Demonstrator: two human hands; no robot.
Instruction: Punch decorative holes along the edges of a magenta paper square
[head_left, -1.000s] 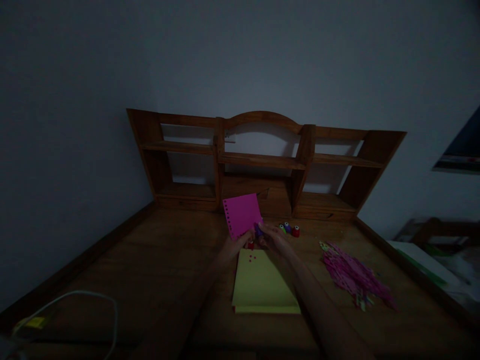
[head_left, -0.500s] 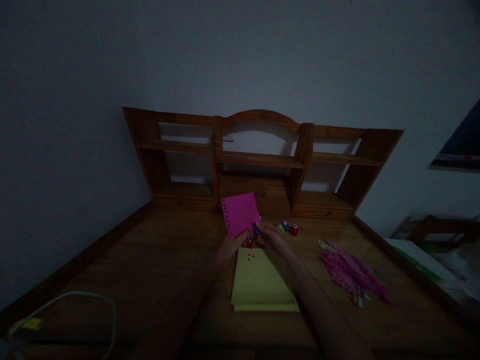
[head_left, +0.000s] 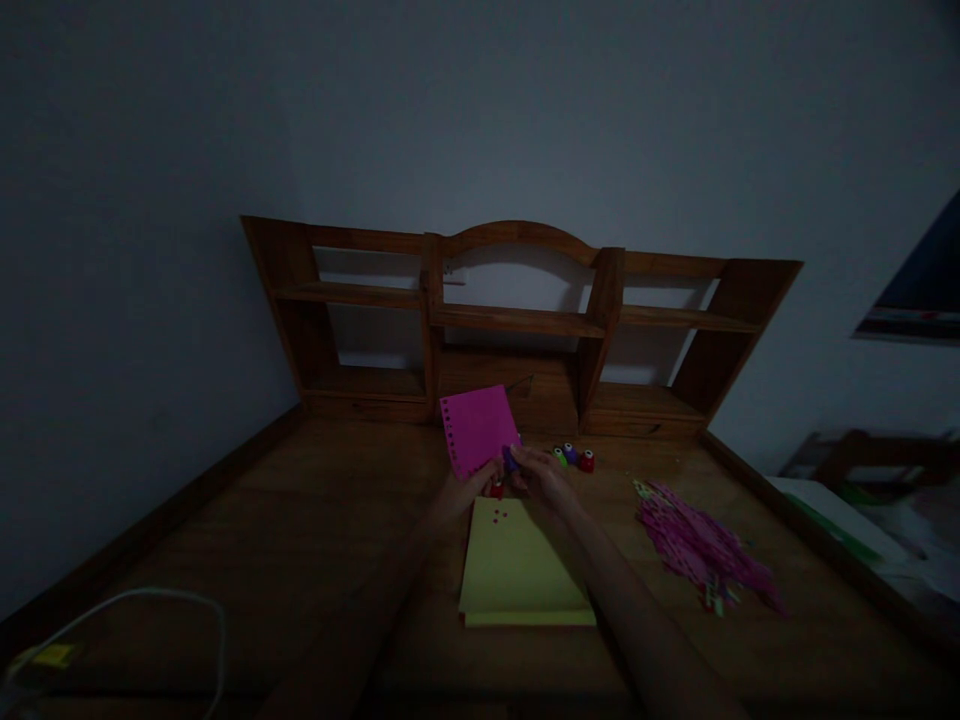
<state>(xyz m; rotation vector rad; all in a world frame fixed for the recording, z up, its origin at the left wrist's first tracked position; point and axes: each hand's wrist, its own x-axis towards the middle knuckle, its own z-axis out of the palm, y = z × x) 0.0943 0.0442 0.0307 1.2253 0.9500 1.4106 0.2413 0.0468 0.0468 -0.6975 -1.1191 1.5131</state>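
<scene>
My left hand (head_left: 469, 486) pinches the lower edge of a pink paper sheet (head_left: 477, 428) held upright, with a row of small holes along its left side. My right hand (head_left: 541, 471) is closed on a small purple punch (head_left: 511, 458) set against the sheet's right edge. A red punch (head_left: 496, 489) lies just below my hands. Under them a yellow paper pad (head_left: 525, 570) lies flat on the wooden desk (head_left: 315, 540), with a few tiny pink cut-outs (head_left: 499, 516) on its top.
Three small punches, green, purple and red (head_left: 571, 456), stand in a row right of my hands. A heap of pink paper scraps (head_left: 701, 548) lies at right. A wooden shelf unit (head_left: 517, 320) runs along the back. A white cable (head_left: 127, 620) loops at front left.
The view has shifted slightly; my hands, the pink sheet and the punch stay together in about the same place.
</scene>
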